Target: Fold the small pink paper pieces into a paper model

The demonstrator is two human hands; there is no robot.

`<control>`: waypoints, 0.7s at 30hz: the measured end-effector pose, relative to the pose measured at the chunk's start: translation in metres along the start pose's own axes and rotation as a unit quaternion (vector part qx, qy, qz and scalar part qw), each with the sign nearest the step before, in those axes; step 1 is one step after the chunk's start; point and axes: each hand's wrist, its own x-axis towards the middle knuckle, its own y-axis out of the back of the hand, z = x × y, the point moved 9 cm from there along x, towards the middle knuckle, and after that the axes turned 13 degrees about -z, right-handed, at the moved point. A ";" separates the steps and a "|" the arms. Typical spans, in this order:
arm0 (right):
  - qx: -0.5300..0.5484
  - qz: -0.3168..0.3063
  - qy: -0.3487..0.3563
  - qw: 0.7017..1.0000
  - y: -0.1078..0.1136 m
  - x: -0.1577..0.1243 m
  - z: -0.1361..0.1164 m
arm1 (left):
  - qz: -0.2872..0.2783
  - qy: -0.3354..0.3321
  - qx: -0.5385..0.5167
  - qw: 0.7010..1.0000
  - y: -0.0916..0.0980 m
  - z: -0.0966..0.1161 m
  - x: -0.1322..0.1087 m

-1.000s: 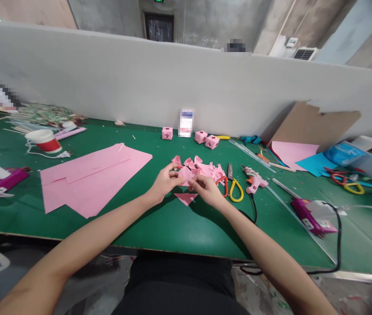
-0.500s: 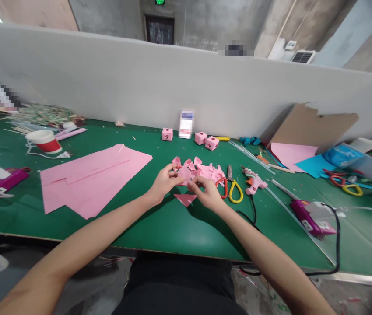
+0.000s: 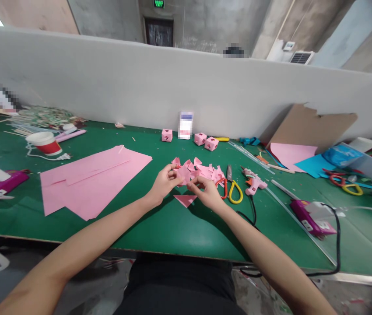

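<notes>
Between my hands is a small piece of pink paper (image 3: 183, 174). My left hand (image 3: 165, 181) pinches its left side, while my right hand (image 3: 205, 189) has thumb and fingers closed at its lower right edge. Just below on the table lies a pink paper triangle (image 3: 185, 200). Behind my fingers is a pile of cut and folded pink paper scraps (image 3: 207, 170). Scissors (image 3: 235, 191) with red and yellow handles rest right of my right hand, one handle partly hidden by it. Fingertip details are too small to make out.
Large pink sheets (image 3: 90, 183) lie to the left, near a red and white paper cup (image 3: 46, 143). Pink paper cubes (image 3: 167, 135) stand at the back. On the right are a pink glue gun (image 3: 256, 183), its black cord, and a purple power strip (image 3: 314, 218) on the green table (image 3: 173, 236).
Hardly anything differs. Both hands keep their hold on the pink paper in the same place, and the view has shifted very slightly.
</notes>
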 end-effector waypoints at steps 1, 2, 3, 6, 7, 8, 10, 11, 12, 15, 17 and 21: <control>-0.001 -0.006 0.001 1.000 -0.002 0.000 0.000 | -0.002 0.000 -0.001 1.000 -0.001 0.000 0.000; -0.005 -0.011 0.006 1.000 -0.004 0.000 -0.002 | -0.006 0.000 -0.002 1.000 -0.002 0.000 -0.001; -0.012 -0.016 0.012 1.000 -0.006 -0.001 -0.004 | -0.010 -0.001 -0.002 1.000 -0.003 0.000 -0.001; -0.031 -0.017 0.027 0.999 -0.009 -0.002 -0.010 | -0.020 -0.010 -0.002 1.000 -0.005 0.002 -0.001; -0.033 -0.012 0.027 0.999 -0.009 -0.003 -0.012 | -0.022 -0.013 -0.002 1.000 -0.005 0.003 -0.001; -0.035 -0.007 0.028 0.999 -0.008 -0.003 -0.013 | -0.023 -0.016 -0.002 1.000 -0.005 0.003 0.000; -0.031 -0.002 0.027 0.999 -0.008 -0.004 -0.013 | -0.026 -0.018 -0.002 1.000 -0.005 0.003 0.000; -0.025 -0.004 0.025 0.999 -0.008 -0.003 -0.013 | -0.026 -0.018 -0.002 0.999 -0.004 0.003 0.000; -0.016 -0.010 0.023 1.000 -0.008 -0.003 -0.012 | -0.025 -0.019 -0.001 0.999 -0.004 0.003 0.001; 0.021 -0.014 0.007 1.000 -0.004 -0.001 -0.008 | -0.020 -0.022 0.007 1.000 -0.002 0.004 0.001; 0.059 0.009 -0.006 0.998 0.005 0.001 -0.004 | -0.024 -0.019 0.014 0.999 -0.002 0.004 0.000; 0.101 0.067 -0.009 0.993 0.021 0.000 0.000 | -0.061 -0.001 0.052 0.997 -0.009 0.001 0.000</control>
